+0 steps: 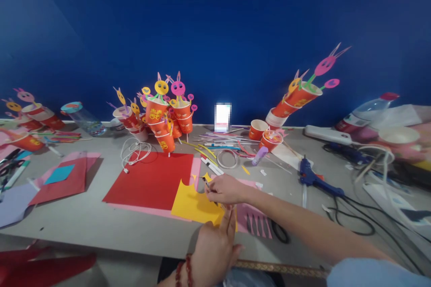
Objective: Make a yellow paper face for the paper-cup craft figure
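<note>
My right hand [227,189] reaches in from the right over a yellow paper sheet [190,204]. Its fingers pinch a slim, pen-like thing [205,180] with a dark end; most of it is hidden by the fingers. Scalloped cut-outs run along the yellow sheet's upper edge. My left hand [213,244], with beaded bracelets at the wrist, rests on the sheet's near edge. Its fingers are stretched out and its thumb stands apart. Under the yellow sheet lie red paper [151,179] and pink paper [247,228] with slits cut into it.
Decorated red paper cups [156,110] stand at the back left, and a tilted cup stack [289,104] at the back right. A blue glue gun [318,177] with its cable lies right. White markers [212,166], a purple glue stick [260,156] and a white cable [136,151] lie behind the sheets.
</note>
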{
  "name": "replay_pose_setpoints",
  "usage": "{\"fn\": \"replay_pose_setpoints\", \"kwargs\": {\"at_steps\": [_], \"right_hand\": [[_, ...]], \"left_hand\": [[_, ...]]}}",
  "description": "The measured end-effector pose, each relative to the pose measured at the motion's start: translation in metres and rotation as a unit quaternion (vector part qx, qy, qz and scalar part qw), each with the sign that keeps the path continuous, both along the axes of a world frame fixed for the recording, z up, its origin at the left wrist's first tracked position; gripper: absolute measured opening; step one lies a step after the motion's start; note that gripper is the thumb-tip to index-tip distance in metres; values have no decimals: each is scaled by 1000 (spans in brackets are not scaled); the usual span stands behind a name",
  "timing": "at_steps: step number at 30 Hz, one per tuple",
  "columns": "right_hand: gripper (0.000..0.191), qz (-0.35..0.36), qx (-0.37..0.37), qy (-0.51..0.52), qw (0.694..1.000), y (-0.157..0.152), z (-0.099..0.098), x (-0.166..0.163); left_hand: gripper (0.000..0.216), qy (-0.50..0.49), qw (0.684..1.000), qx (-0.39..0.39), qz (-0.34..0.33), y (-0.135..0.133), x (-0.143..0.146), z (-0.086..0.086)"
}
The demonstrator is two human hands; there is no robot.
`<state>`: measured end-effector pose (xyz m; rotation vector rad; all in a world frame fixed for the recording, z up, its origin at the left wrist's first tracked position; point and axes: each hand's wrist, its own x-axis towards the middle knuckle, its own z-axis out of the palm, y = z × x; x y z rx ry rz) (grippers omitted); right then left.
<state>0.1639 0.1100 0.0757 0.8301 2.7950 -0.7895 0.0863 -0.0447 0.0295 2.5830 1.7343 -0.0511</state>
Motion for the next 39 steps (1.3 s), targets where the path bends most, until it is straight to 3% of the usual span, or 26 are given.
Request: {"fn": "replay_pose_setpoints", "kwargs": {"at_steps": [19, 39], "right_hand": [[27, 36, 25, -16, 999, 3, -12, -1], [30, 30, -33, 12, 999, 18, -14, 0]], "left_hand": [[79, 15, 1000, -12, 3, 0, 4, 1], [80, 17, 1000, -15, 8, 0, 5, 1]]}}
